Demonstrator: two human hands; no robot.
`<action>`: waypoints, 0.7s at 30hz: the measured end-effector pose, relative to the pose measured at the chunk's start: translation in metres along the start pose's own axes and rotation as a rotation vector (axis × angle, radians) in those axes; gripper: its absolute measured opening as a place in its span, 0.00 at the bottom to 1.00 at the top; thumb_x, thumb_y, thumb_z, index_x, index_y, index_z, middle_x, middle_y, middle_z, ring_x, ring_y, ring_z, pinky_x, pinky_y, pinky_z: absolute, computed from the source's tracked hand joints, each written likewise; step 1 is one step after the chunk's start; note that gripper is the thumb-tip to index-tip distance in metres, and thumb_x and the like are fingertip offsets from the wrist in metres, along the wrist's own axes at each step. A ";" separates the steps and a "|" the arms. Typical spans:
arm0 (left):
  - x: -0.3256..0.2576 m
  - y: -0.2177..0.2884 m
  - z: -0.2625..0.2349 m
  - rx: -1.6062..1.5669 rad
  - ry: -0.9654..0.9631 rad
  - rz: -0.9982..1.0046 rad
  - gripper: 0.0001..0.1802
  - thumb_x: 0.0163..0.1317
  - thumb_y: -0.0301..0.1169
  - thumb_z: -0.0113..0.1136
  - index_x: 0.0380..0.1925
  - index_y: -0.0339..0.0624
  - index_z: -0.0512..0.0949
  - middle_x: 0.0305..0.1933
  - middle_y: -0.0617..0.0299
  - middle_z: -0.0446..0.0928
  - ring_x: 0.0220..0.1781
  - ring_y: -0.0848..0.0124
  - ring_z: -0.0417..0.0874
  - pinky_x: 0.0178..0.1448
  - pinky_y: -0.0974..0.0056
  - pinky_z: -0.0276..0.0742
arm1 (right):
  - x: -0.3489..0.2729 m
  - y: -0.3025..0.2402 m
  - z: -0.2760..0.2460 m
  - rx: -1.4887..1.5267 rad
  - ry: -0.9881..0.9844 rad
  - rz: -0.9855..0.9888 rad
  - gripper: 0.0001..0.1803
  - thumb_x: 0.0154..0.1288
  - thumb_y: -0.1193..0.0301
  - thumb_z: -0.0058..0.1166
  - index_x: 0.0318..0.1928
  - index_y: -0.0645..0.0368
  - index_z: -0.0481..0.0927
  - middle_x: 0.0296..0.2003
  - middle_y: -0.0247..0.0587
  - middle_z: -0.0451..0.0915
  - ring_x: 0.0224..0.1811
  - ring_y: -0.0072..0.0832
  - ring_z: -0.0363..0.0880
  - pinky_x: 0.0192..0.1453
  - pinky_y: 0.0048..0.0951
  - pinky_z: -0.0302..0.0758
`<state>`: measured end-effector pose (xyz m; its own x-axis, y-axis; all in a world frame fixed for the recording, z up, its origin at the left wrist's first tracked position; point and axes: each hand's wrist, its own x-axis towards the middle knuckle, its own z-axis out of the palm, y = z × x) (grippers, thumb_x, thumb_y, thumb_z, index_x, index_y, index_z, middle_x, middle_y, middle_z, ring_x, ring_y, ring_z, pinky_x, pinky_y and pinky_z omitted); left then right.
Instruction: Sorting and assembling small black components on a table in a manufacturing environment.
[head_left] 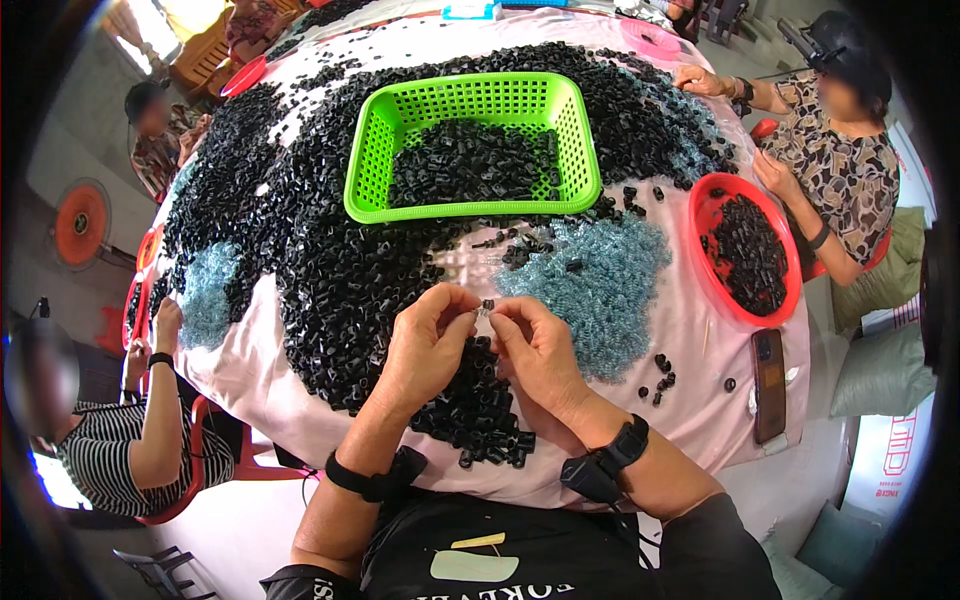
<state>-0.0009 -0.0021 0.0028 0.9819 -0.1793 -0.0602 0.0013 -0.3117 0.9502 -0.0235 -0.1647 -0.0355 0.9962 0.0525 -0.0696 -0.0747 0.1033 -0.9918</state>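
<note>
Above the pink-white cloth, my left hand [428,345] and my right hand [543,352] meet fingertip to fingertip. A small black plastic part [488,304] sits between them, pinched by the left thumb and forefinger. My right thumb and forefinger are pressed together beside it; a pale bit shows there, too small to name. Under and left of my hands spreads a pile of loose black plastic parts [335,310]. Just right of my right hand lies a heap of small clear-blue plastic pieces [610,295].
A green basket [470,213] of black parts stands beyond my hands. At the right are a red basin [782,300] of black parts and a phone [769,388]. Co-workers sit at both sides; a second blue heap [208,300] lies left. A fan [84,224] stands behind.
</note>
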 end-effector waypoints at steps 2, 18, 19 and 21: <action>0.000 0.000 0.001 -0.003 -0.002 0.009 0.06 0.69 0.19 0.56 0.44 0.32 0.78 0.39 0.65 0.80 0.40 0.79 0.80 0.46 0.72 0.79 | 0.000 -0.001 0.000 0.047 -0.012 0.086 0.08 0.74 0.75 0.55 0.48 0.65 0.82 0.36 0.37 0.81 0.29 0.17 0.81 0.28 0.20 0.77; -0.005 0.008 0.009 0.305 0.033 0.238 0.05 0.72 0.23 0.55 0.39 0.31 0.76 0.28 0.58 0.79 0.31 0.73 0.80 0.37 0.66 0.77 | 0.004 0.010 -0.001 -0.114 0.004 -0.176 0.05 0.69 0.76 0.60 0.41 0.65 0.81 0.35 0.42 0.81 0.30 0.31 0.82 0.33 0.29 0.77; -0.004 0.009 0.010 0.340 0.035 0.227 0.06 0.73 0.25 0.54 0.38 0.31 0.75 0.27 0.57 0.78 0.30 0.71 0.80 0.36 0.65 0.77 | 0.005 0.013 -0.002 -0.202 0.021 -0.302 0.05 0.67 0.76 0.60 0.41 0.65 0.81 0.35 0.45 0.81 0.31 0.37 0.82 0.35 0.32 0.78; -0.003 0.002 0.010 0.343 0.051 0.235 0.08 0.74 0.26 0.54 0.37 0.31 0.75 0.27 0.57 0.78 0.28 0.71 0.79 0.34 0.65 0.76 | 0.003 0.009 0.000 -0.222 0.026 -0.312 0.05 0.66 0.77 0.60 0.41 0.65 0.81 0.36 0.47 0.81 0.33 0.41 0.82 0.37 0.34 0.78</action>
<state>-0.0061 -0.0116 0.0013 0.9561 -0.2389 0.1698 -0.2787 -0.5619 0.7789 -0.0212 -0.1638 -0.0449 0.9705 0.0274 0.2397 0.2412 -0.1078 -0.9645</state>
